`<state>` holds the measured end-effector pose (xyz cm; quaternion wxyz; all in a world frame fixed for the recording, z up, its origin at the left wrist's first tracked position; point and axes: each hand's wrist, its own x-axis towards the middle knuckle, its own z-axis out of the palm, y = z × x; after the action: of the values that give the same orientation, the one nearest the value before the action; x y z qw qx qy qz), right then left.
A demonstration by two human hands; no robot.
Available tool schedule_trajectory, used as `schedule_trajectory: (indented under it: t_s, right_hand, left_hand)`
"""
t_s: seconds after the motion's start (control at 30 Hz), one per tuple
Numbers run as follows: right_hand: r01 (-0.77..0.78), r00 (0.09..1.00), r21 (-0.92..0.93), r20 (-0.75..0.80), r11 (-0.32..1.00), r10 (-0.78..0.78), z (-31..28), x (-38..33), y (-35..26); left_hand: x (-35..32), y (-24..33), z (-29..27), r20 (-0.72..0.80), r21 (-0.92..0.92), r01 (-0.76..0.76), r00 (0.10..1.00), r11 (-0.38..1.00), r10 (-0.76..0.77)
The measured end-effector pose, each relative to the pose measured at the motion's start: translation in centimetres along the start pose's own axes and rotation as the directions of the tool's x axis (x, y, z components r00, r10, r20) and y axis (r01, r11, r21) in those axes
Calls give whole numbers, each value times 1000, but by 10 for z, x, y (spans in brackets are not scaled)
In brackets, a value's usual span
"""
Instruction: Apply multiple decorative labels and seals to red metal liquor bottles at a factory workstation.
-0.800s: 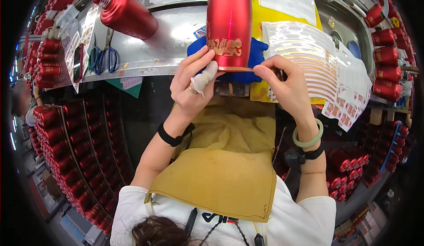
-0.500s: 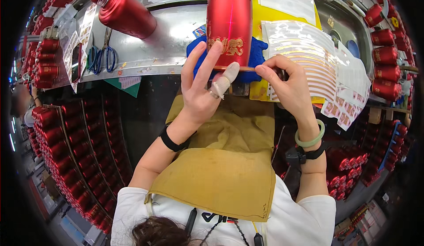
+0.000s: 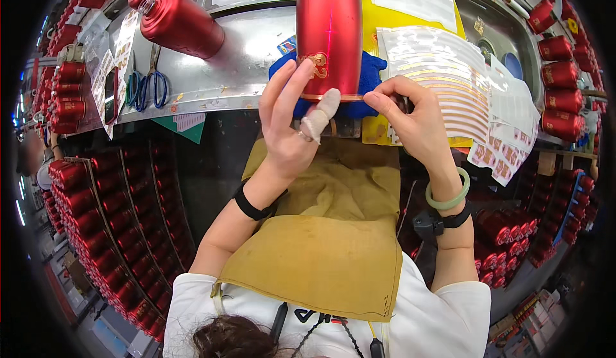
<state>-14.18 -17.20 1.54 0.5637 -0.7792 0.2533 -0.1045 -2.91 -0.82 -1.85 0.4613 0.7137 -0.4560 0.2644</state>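
A red bottle (image 3: 329,27) with a gold design lies on a blue cloth (image 3: 374,69), its base toward me. Around the bottle near its base runs a thin gold strip (image 3: 350,98). The stretched fingers of my left hand (image 3: 289,123) rest along the bottle's left side, while the thumb, in a whitish finger cover (image 3: 321,115), presses at the strip. Thumb and forefinger of my right hand (image 3: 414,117) are pinched at the strip's right end, just off the bottle. The fingertips hide that end in part.
Sheets of curved gold strips (image 3: 443,75) lie to the right on a yellow board (image 3: 375,130), before a metal sink (image 3: 494,24). Another red bottle (image 3: 183,27) and scissors (image 3: 154,85) are on the left of the metal table (image 3: 250,37). Racks of red bottles (image 3: 112,223) stand below.
The bottle has turned on the cloth: its gold design has shifted left, now partly behind my left fingers. Both hands remain at the strip, with the right pinch slightly closer to the bottle.
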Motion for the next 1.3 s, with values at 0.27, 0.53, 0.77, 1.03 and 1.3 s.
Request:
schedule_trajectory:
  t_s: [0.27,0.53,0.77,1.03,1.3]
  right_hand:
    - [31,1000,26,1,999,-31,6,0,-6]
    - [11,1000,-5,1,1000,-11,4,0,-5]
    - [68,998,4,7,998,-68,12,0,-14]
    - [104,995,-34,-8,994,-104,11,2,-12]
    - [-85,996,-93,-28,992,83,1,0,5]
  left_hand:
    - [-19,-20,0,-18,-243,204,976,948,-215]
    - [-6,-1,-4,21,107,47,999,993,-49]
    - [-20,-21,1,-38,-161,122,991,979,-129]
    - [-15,-1,4,-112,-17,151,982,988,-152]
    - [-16,-16,-2,31,-63,36,999,997,-34]
